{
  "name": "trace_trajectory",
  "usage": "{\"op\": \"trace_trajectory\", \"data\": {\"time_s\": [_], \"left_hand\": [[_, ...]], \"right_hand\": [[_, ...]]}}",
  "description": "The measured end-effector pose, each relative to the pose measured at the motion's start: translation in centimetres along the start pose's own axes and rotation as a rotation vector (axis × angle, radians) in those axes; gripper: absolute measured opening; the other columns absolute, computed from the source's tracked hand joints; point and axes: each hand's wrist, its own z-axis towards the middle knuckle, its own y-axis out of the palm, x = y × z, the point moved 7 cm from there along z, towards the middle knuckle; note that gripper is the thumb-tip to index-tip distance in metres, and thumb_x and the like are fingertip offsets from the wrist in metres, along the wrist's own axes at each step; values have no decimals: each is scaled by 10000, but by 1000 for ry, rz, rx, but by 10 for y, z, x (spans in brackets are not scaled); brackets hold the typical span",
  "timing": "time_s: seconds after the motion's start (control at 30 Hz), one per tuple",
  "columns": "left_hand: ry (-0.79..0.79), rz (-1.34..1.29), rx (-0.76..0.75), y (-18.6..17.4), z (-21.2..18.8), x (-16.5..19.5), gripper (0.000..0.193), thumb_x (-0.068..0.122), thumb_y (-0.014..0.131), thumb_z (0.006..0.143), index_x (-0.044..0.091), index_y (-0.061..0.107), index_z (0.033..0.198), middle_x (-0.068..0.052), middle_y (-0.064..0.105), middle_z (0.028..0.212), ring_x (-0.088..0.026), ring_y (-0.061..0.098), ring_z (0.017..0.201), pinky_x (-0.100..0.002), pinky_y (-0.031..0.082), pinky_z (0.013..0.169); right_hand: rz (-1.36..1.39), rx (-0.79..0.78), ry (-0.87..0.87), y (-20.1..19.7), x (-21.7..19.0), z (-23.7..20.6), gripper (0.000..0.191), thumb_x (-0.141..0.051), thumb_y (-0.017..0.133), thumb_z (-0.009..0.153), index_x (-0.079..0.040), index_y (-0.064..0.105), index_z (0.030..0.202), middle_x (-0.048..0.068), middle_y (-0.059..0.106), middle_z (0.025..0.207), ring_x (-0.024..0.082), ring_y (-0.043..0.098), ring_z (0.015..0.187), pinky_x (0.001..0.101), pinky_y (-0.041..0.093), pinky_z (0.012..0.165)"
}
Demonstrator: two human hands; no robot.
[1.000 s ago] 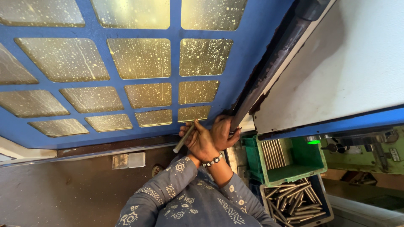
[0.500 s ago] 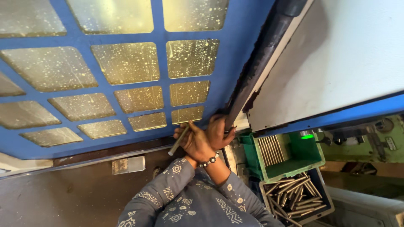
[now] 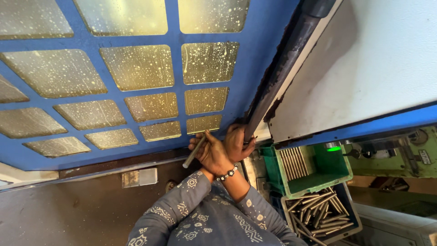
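My left hand (image 3: 210, 154) is closed around a short grey metal rod (image 3: 193, 153) that points down and to the left. Right beside it, my right hand (image 3: 237, 142) grips the dark edge strip (image 3: 281, 68) of a big blue machine door (image 3: 175, 68) with several spattered window panes. The two hands touch each other at the door's lower right corner. A beaded bracelet (image 3: 226, 173) sits on one wrist. Both arms wear grey patterned sleeves.
A white machine panel (image 3: 364, 64) with a blue lower border stands to the right of the door. Below it, a green bin (image 3: 314, 175) holds a neat row of metal rods, and a dark crate (image 3: 321, 212) holds several loose rods. A green lamp (image 3: 333, 148) glows.
Both hands keep their hold at the door's corner, the rod still in the left. The view has shifted slightly, with the door and bins drifting a little to the right.
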Motion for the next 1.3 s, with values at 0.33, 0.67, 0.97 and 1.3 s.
{"op": "trace_trajectory", "data": {"time_s": [0.33, 0.67, 0.97, 1.3], "left_hand": [[33, 20, 12, -1, 1, 1, 446, 169, 767, 853, -19, 561, 1200, -124, 662, 876, -355, 651, 828, -500, 491, 931], [19, 3, 1, 3, -3, -5, 444, 189, 761, 860, -10, 569, 1208, -118, 669, 881, -366, 662, 845, -504, 495, 941], [62, 74, 41, 4, -6, -7, 477, 212, 777, 844, -32, 555, 1188, -191, 647, 916, -392, 636, 856, -516, 492, 930], [30, 26, 12, 0, -1, -4, 427, 189, 767, 845, 6, 573, 1180, -114, 670, 876, -363, 659, 835, -490, 498, 904]], "right_hand": [[-9, 15, -1, 0, -1, 0, 427, -414, 429, 1101, -38, 628, 1068, 139, 740, 946, 277, 742, 860, 381, 608, 770], [16, -18, 4, -5, 0, 5, 429, -407, 428, 1107, -27, 625, 1074, 147, 742, 939, 286, 744, 853, 384, 610, 764], [0, 35, 10, -11, 1, 9, 423, -418, 442, 1086, -40, 631, 1074, 135, 747, 936, 285, 744, 849, 391, 612, 754], [19, -6, 11, -8, 0, 8, 402, -407, 440, 1093, -48, 621, 1086, 140, 752, 949, 283, 748, 862, 373, 609, 735]]}}
